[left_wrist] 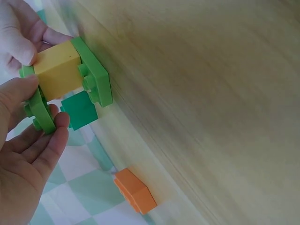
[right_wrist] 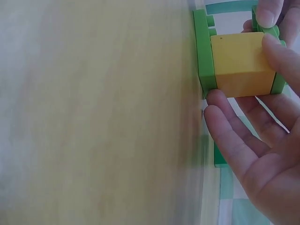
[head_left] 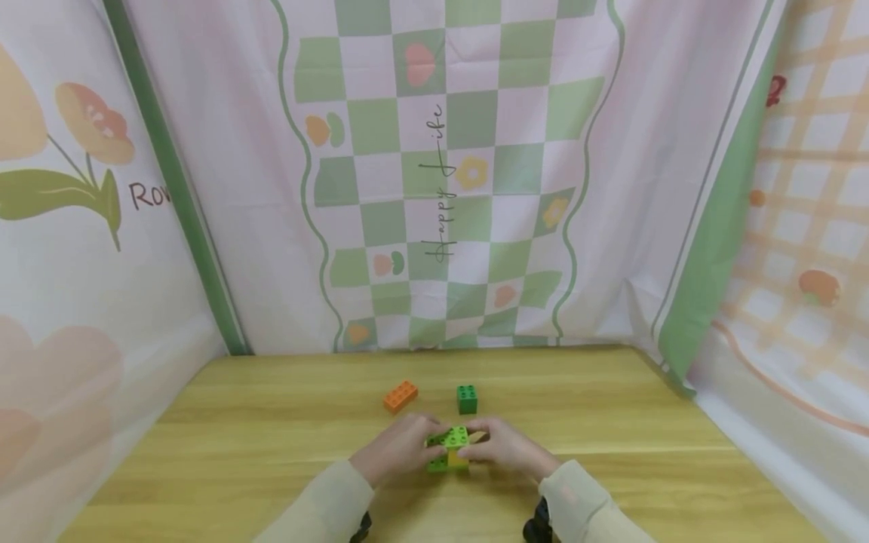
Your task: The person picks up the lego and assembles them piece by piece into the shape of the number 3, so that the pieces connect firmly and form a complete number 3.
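An oblong orange plastic brick [head_left: 400, 397] and a square-topped dark-green plastic brick [head_left: 467, 400] lie apart before a green-and-white checked cloth [head_left: 444, 177].

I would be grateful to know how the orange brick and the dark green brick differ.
The orange brick is elongated, while the dark green brick is more compact and blocky. In the head view, the orange brick lies at a slant, whereas the dark green brick sits nearly square to the camera. Both have studs on top and rest on the table.
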A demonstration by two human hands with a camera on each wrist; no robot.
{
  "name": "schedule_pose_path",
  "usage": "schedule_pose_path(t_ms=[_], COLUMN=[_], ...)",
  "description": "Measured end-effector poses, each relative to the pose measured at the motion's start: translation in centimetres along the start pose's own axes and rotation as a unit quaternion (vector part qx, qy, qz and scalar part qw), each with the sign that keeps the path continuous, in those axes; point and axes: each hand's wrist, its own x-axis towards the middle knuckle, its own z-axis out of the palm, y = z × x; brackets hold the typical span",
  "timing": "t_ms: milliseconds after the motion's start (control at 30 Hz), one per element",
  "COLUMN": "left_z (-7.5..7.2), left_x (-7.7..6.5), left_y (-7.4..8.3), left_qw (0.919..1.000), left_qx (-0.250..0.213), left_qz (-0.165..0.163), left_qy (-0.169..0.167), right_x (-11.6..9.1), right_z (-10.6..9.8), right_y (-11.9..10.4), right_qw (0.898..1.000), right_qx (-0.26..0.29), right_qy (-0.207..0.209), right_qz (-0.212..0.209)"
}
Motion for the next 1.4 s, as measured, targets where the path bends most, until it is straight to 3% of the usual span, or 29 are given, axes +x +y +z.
schedule_pose_path(t_ms=[467,800,1067,1233,1400], left_z=[-0.2,0.2,1.4,2.0,2.0], left_x=[0.2,0.3,0.0,-0.2,-0.5], left_y=[-0.1,-0.4,-1.1,-1.4,-1.2], left_qw=[0.9998,1.0,0.9965,0.9895,0.9773], left_qx=[0.019,-0.005,-0.067,-0.129,-0.19], left_qz=[0.01,-0.001,0.003,-0.037,-0.075], left_qy=[-0.008,0.002,0.05,0.055,0.057], right_x=[0.0,0.0,0.0,0.0,0.0], right_z=[-0.1,0.0,0.1,0.3,0.3], right_y=[-0.1,-0.3,-0.2,-0.3,-0.3], right_qw=[1.0,1.0,1.0,1.0,1.0], right_qx=[-0.025,-0.018,-0.019,-0.02,-0.022], right_qy=[0.008,0.008,0.007,0.014,0.016], right_qz=[-0.006,0.0,0.001,0.008,0.012])
